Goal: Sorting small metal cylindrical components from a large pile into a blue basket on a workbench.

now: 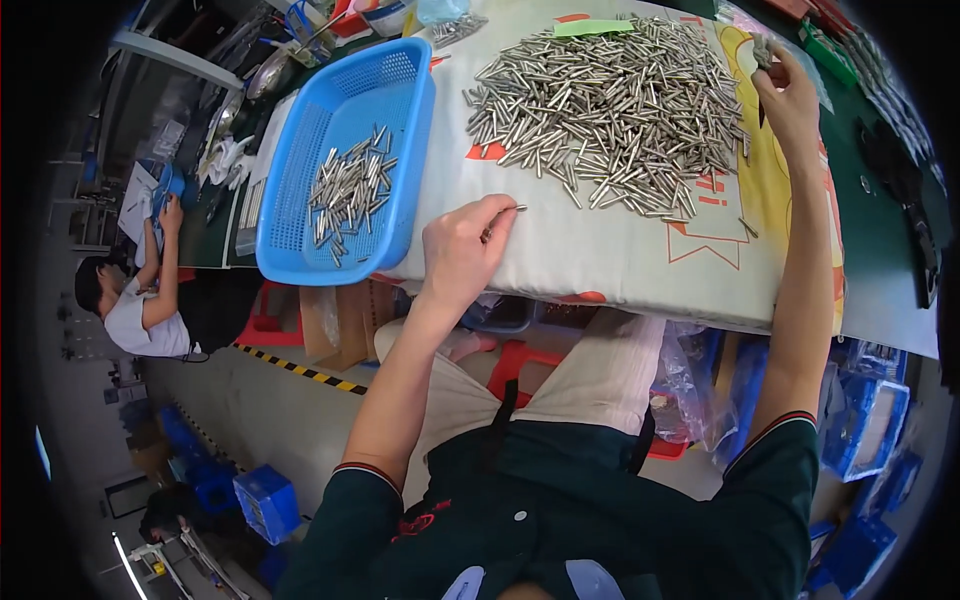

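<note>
A large heap of short silver metal pins [610, 110] lies on a pale printed cloth [620, 260] covering the table. My left hand [462, 250] rests near the cloth's front edge and pinches one or two pins between its fingertips. My right hand [788, 95] is raised at the far right of the heap, holding a small bunch of pins. A blue plastic basket [345, 160] at the left holds several more pins [350, 190].
A dark green mat [880, 200] with black parts lies at the right. Tools and containers crowd the table's far left corner. Another person [140, 300] works at a bench to the left. Blue crates [865, 420] stand on the floor, and a red stool [520, 360] is under me.
</note>
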{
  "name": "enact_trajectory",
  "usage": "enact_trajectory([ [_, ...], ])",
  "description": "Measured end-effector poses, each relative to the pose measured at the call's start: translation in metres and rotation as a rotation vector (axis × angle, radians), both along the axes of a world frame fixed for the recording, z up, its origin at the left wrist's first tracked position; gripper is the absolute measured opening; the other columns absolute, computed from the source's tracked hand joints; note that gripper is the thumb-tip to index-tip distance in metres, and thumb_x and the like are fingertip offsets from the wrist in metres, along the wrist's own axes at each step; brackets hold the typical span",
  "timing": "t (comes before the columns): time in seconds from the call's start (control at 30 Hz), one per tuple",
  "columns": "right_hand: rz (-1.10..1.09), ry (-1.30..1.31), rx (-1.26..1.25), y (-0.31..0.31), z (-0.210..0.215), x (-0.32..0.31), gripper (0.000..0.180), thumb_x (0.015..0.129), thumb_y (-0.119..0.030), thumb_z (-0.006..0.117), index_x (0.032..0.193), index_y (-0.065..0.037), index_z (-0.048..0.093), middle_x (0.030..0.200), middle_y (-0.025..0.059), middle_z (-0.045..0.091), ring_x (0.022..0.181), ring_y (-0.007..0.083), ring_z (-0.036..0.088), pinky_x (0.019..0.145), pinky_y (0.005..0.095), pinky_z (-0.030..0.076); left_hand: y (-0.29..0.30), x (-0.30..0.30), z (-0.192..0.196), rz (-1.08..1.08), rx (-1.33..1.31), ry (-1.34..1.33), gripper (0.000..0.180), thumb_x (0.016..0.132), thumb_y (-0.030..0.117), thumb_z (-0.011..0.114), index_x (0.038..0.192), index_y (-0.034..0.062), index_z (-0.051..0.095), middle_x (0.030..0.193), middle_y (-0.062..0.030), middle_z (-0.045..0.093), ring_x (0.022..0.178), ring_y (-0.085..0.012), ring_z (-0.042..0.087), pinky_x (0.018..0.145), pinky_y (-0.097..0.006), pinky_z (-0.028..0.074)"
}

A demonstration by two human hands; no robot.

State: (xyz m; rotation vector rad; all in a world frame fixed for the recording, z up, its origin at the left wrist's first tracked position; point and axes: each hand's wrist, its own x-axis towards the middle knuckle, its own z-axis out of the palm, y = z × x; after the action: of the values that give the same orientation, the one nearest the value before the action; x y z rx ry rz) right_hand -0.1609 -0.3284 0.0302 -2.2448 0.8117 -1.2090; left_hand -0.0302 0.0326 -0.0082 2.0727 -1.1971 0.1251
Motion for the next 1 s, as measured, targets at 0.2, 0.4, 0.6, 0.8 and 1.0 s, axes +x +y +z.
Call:
enact_trajectory([
  [0.2,1.048,-0.61,1.207,0.106,0.01,0.035,0.012,0.076,-0.003,0.037,0.087,-0.003,0.04,0.082,0.0115,0.044,0.076,0.0222,0.044,0.078,0.0358,0.039,0.001,0.001,-0.004,0.012,-0.021,-0.01,0.006,0.077,0.01,0.064,0.081,0.0068,0.064,0.066,-0.0105,0.062,0.053,-0.0244,0.06,0.048,-0.032,0.045],
  [0.4,0.93,-0.559,1.449,0.198,0.004,0.057,0.027,0.081,-0.022,0.053,0.06,-0.01,0.041,0.052,-0.0008,0.035,0.048,0.0103,0.028,0.048,0.0244,0.026,-0.001,-0.001,-0.003,0.014,-0.003,0.005,0.005,0.076,0.008,0.064,0.08,0.0053,0.064,0.064,-0.0113,0.061,0.052,-0.0245,0.06,0.048,-0.032,0.044],
  [0.6,0.785,-0.563,1.369,0.219,-0.002,0.069,0.039,0.09,-0.037,0.046,0.062,-0.012,0.034,0.051,-0.0023,0.029,0.047,0.0086,0.023,0.047,0.0242,0.021,0.0,0.001,-0.003,0.022,0.006,0.007,0.003,0.075,0.007,0.064,0.077,0.0049,0.062,0.06,-0.0115,0.059,0.051,-0.0246,0.059,0.047,-0.032,0.044],
  [0.8,0.913,-0.48,1.232,0.214,-0.005,0.07,0.049,0.09,-0.04,0.042,0.052,-0.013,0.027,0.048,-0.0022,0.027,0.046,0.0098,0.023,0.044,0.0253,0.02,0.0,0.002,-0.003,0.006,-0.018,0.019,0.004,0.074,0.005,0.064,0.078,0.0044,0.064,0.065,-0.0121,0.061,0.052,-0.0251,0.059,0.049,-0.032,0.045],
  [1.0,1.053,-0.586,1.37,0.209,-0.007,0.067,0.055,0.091,-0.053,0.032,0.053,-0.014,0.025,0.043,-0.0047,0.023,0.042,0.0074,0.018,0.041,0.0236,0.015,0.0,0.003,-0.006,0.0,-0.072,0.027,0.006,0.073,0.004,0.064,0.08,0.0039,0.066,0.07,-0.0125,0.063,0.055,-0.0256,0.06,0.051,-0.032,0.046],
])
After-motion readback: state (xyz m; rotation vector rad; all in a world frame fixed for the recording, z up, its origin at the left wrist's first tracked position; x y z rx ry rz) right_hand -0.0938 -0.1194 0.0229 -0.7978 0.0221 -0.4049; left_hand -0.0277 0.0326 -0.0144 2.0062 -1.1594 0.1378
